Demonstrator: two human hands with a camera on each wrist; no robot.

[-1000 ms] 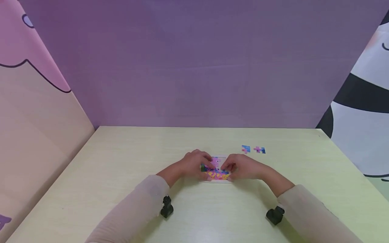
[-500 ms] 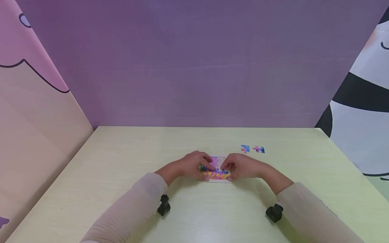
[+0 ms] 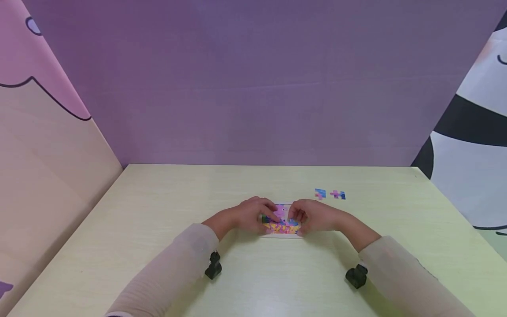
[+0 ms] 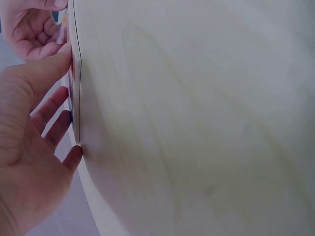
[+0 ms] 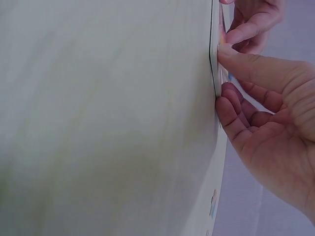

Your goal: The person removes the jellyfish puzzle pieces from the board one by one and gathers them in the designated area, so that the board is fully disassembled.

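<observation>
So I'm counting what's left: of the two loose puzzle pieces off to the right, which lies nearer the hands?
The left loose piece, mostly light blue; the right loose piece, pink and darker blue, lies farther from the right hand.

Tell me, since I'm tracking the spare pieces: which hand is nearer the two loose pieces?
Right. The right hand rests on the puzzle, just below-left of the loose pieces; the left hand is on the puzzle's far side, farther away.
</observation>
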